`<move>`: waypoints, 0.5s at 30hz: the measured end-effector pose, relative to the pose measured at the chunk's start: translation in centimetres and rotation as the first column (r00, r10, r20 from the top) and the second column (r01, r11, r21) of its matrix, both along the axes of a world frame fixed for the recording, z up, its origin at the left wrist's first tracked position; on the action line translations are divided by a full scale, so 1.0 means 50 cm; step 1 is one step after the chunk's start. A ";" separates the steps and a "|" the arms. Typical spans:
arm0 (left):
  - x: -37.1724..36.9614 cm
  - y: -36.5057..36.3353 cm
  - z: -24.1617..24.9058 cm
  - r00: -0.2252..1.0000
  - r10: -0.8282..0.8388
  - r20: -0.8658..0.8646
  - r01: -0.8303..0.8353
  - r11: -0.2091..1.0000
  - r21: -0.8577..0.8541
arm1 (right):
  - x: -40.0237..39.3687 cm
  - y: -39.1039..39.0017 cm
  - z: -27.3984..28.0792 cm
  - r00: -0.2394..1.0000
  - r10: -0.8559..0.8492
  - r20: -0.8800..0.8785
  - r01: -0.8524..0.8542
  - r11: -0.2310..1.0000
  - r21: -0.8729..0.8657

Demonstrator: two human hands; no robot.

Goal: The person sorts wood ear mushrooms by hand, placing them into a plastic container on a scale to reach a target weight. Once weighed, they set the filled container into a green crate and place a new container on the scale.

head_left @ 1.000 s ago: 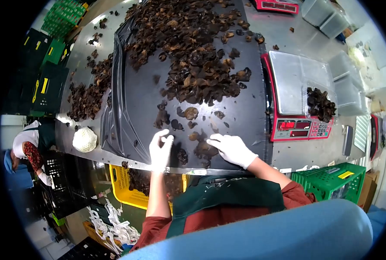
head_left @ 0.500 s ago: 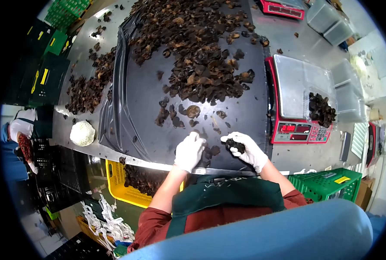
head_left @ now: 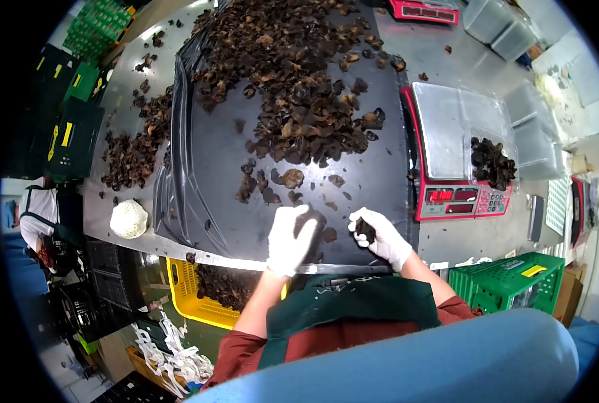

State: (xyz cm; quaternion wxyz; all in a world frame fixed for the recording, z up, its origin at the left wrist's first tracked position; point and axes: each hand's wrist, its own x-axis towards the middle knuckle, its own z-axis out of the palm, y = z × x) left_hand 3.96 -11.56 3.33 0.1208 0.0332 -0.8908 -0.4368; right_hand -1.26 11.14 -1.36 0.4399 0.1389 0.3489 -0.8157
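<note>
Dark brown wood ear mushrooms [head_left: 313, 121] lie heaped on the black sheet [head_left: 212, 144], with several loose pieces [head_left: 292, 178] nearer to me. My right hand [head_left: 387, 243], in a white glove, is curled around a small dark clump of wood ear mushroom [head_left: 363, 230] above the sheet's near right part. To its left, my gloved left hand [head_left: 289, 240] is low over the sheet, thumb and fingers apart. Nothing is clearly held in it; a blurred dark patch beside its fingertips may be shadow or mushroom. A single piece [head_left: 329, 234] rests between the hands.
At right, a red scale [head_left: 464, 201] has a clear tray with wood ear mushrooms [head_left: 493, 164] on its platform. Clear containers [head_left: 538, 144] stand beyond. A white mesh ball [head_left: 129, 219] sits left. Below the edge are a yellow basket [head_left: 185, 295] and green crate [head_left: 514, 285]. Another person [head_left: 38, 215] is far left.
My left hand's thumb and fingers have spread apart. My right hand has turned slightly, still around the dark clump. The view has shifted a little, and the person at far left has changed posture.
</note>
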 end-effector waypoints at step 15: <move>-0.002 0.073 0.018 0.978 -0.208 -0.022 0.207 0.977 -0.048 | -0.029 0.031 0.198 0.894 -0.159 -0.419 0.268 0.939 0.215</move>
